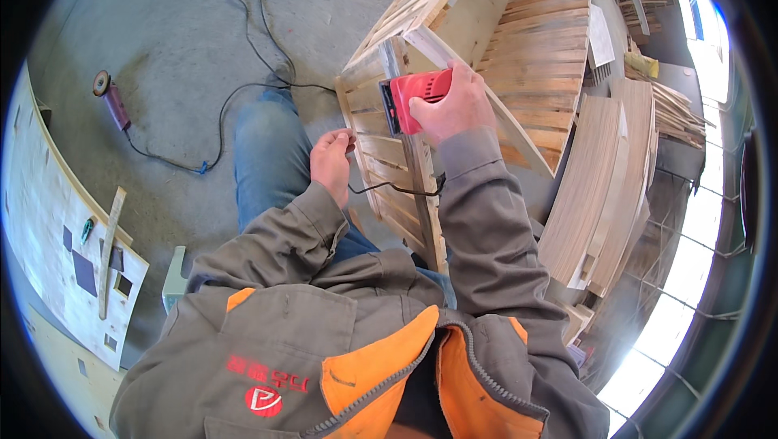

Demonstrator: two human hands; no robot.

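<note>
My right hand [450, 107] grips a red power sander [415, 97] and presses it against the upright edge of a slatted wooden panel [381, 155]. The sander's black cord [389, 188] loops from under my right sleeve toward my left hand [332, 160]. My left hand is closed around that cord just left of the panel, above my knee in blue jeans [267, 155]. I wear a grey and orange work jacket.
More slatted panels [543, 42] lean behind the one I work on. A stack of thin wooden boards [608, 188] stands at the right. An angle grinder [112, 100] with a black cable [243, 26] lies on the concrete floor at left. A plywood board [57, 220] with cut-outs lies at far left.
</note>
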